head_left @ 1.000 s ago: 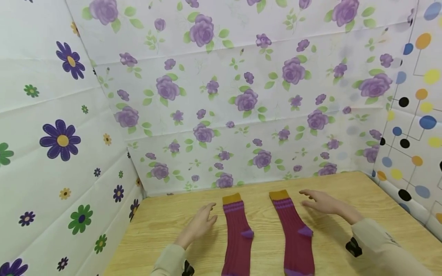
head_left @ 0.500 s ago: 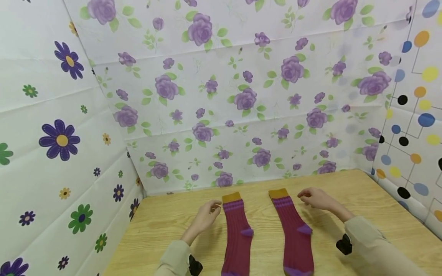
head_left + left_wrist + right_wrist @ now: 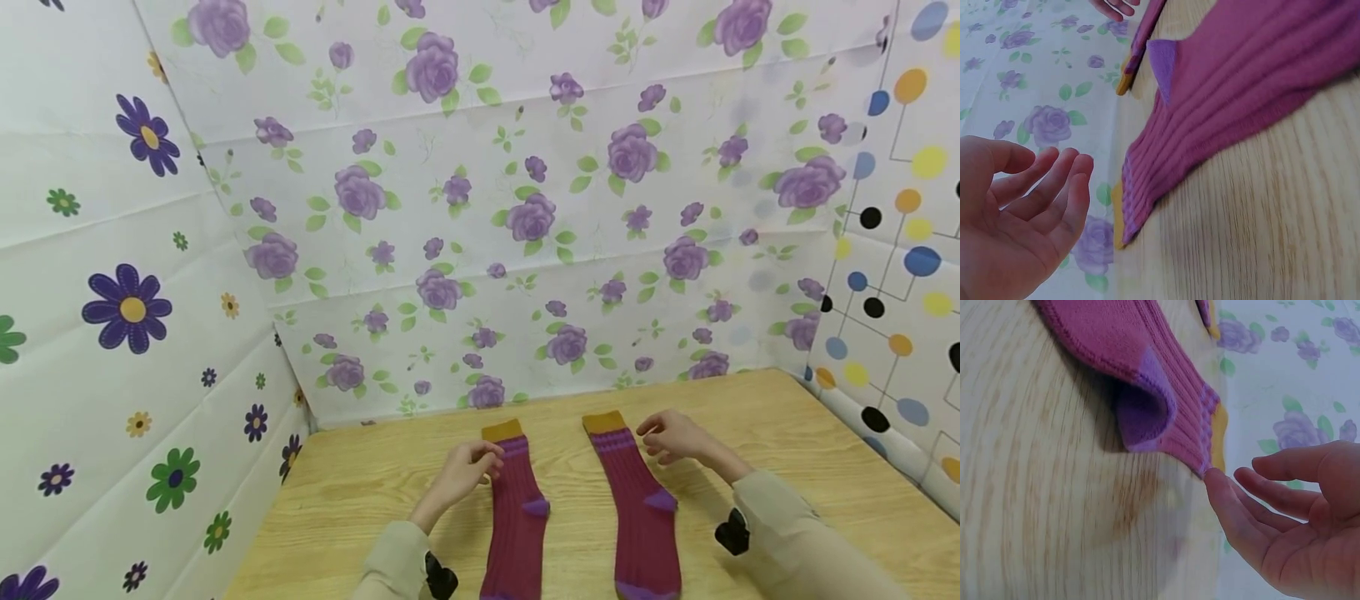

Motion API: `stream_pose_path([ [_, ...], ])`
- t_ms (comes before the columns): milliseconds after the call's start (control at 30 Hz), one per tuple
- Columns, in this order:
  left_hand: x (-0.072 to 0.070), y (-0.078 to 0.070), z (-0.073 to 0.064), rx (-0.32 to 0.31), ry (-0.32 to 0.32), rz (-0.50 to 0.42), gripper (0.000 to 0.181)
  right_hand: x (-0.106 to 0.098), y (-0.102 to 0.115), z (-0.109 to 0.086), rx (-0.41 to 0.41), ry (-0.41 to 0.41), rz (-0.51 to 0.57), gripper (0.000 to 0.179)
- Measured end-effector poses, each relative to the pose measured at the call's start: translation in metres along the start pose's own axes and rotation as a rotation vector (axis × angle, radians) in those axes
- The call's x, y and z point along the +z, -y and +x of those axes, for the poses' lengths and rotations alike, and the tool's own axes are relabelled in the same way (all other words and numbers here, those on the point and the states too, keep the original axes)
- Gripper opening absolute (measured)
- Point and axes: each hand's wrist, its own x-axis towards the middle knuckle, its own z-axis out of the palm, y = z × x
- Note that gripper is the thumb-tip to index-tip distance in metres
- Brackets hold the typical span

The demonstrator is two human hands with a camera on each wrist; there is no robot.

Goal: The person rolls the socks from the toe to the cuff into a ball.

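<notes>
Two maroon ribbed socks with mustard cuffs, purple stripes and purple heels lie flat, side by side, on the wooden table. Over the upper left edge of the left sock [image 3: 516, 517] hovers my left hand [image 3: 462, 475], its fingers loosely bent. The left wrist view shows that hand [image 3: 1029, 212] apart from the sock [image 3: 1222, 94], holding nothing. My right hand [image 3: 678, 439] is just right of the cuff of the right sock [image 3: 645, 517]. In the right wrist view its fingers [image 3: 1235, 512] are loosely bent near the cuff; whether a fingertip touches the sock I cannot tell.
The pale wooden table [image 3: 360, 492] ends at a white back sheet [image 3: 480, 208] printed with purple roses. A daisy-patterned sheet [image 3: 172, 375] stands on the left, and a dotted sheet [image 3: 900, 292] on the right. Black devices are strapped at both wrists.
My left hand has moved right, from beside the left sock to over its upper edge. The right hand has come left, closer to the right sock. Fingers of both hands have bent more. The socks stay put.
</notes>
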Motion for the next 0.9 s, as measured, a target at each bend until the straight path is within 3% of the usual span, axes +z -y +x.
stream_pose_path([
  [267, 0.012, -0.008, 0.006, -0.023, 0.042, -0.136, 0.028, 0.008, 0.0, 0.007, 0.015, -0.023, 0.023, 0.035],
  [467, 0.023, -0.013, 0.01, -0.098, 0.092, -0.194, 0.03, 0.016, -0.001, 0.011, 0.035, -0.023, 0.038, 0.037],
  [733, 0.03, -0.017, 0.015, -0.092, 0.102, -0.196, 0.028, 0.029, -0.003, 0.017, 0.029, -0.111, -0.092, 0.037],
  [900, 0.037, -0.02, 0.016, -0.125, 0.125, -0.214, 0.028, 0.034, -0.002, 0.018, -0.005, -0.156, -0.154, 0.036],
])
